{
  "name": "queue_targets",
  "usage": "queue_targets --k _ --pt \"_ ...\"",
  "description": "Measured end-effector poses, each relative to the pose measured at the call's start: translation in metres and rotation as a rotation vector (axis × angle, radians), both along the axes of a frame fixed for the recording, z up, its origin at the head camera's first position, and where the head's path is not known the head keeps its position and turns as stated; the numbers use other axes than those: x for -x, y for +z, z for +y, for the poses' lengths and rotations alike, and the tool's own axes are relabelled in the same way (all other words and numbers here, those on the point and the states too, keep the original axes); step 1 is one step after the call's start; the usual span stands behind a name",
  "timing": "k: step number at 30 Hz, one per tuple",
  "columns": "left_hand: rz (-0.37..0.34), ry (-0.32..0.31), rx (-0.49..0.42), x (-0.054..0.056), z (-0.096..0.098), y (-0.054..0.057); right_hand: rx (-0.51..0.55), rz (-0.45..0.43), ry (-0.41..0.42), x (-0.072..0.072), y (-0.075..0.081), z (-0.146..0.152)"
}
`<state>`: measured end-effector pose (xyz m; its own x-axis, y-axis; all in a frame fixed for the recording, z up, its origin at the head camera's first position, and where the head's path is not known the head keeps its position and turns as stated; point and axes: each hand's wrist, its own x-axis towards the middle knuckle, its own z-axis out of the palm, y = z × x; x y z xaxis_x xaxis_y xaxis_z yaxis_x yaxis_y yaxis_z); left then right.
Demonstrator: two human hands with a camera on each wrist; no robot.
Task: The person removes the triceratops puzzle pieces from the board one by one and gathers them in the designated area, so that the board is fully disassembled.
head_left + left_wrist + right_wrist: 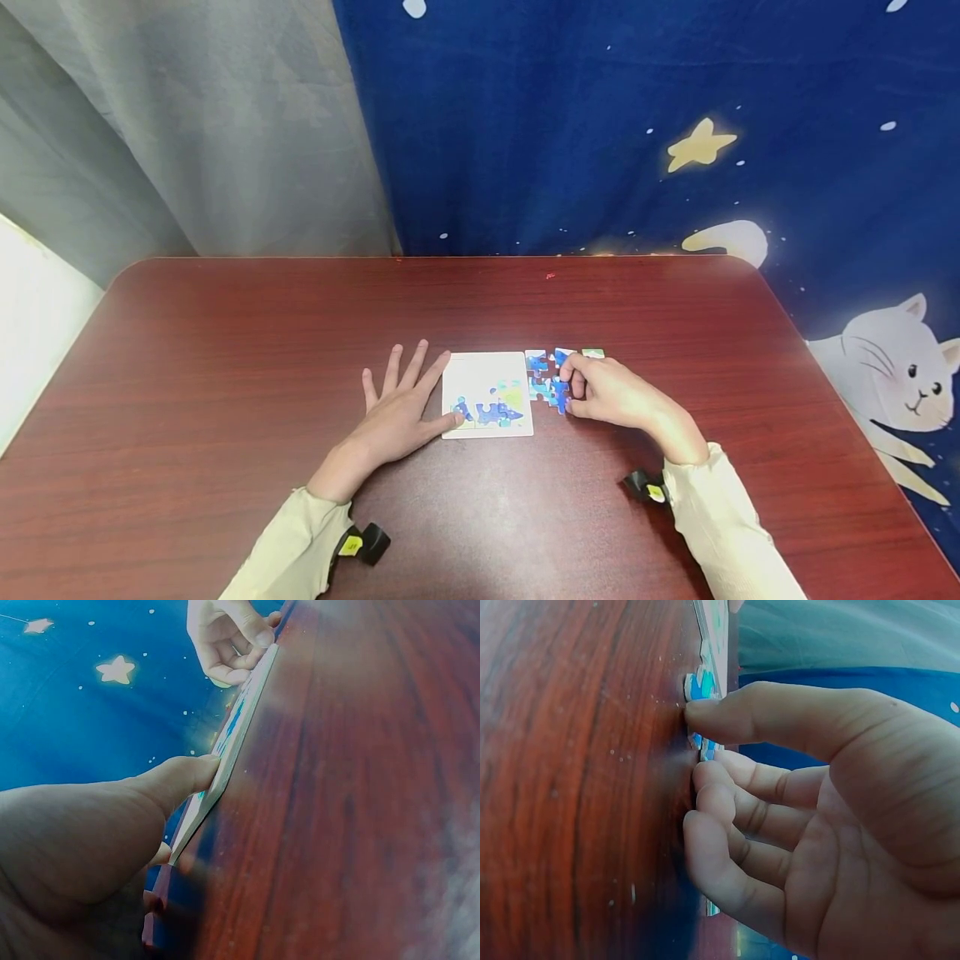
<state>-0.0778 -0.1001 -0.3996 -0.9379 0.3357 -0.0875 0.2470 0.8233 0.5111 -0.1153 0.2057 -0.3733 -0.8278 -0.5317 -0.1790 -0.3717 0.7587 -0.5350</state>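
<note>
Blue curtain (pixel 540 125) behind, printed with a yellow star (pixel 702 146) and a pale cat (pixel 896 367); grey curtain (pixel 247 125) adjoining at left. Reddish-brown table (pixel 300 308) in front, wood grain visible, surface glossy near me. Both my forearms reach over it in cream sleeves (pixel 731 517).

Left hand (pixel 397 421): fingers straight and spread wide, grasping nothing; thumb rests on the lower left part of the puzzle board, index fingertip at its upper left corner. Right hand (pixel 611 396): fingers curled, small gap between thumb and index, which pinch a blue piece (pixel 561 397) at the board's right.

Puzzle board (pixel 480 367): white, square, flat on the table between my hands; printed colours on its lower half, upper half mostly white. Loose pieces (pixel 537 362) lie just beside its right edge, mostly blue; one green-edged piece (pixel 593 353) sits apart, near my right knuckles.
</note>
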Motion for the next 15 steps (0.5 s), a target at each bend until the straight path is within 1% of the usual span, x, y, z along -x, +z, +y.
queue_targets --k 8,15 --pt "0.0 0.001 0.005 0.0002 0.0001 -0.0003 0.009 -0.003 -0.007 0.0005 0.0015 0.0018" --pt "-0.001 0.004 0.005 0.0001 0.0007 -0.0004 0.006 0.032 -0.022 0.0027 0.0028 0.0067"
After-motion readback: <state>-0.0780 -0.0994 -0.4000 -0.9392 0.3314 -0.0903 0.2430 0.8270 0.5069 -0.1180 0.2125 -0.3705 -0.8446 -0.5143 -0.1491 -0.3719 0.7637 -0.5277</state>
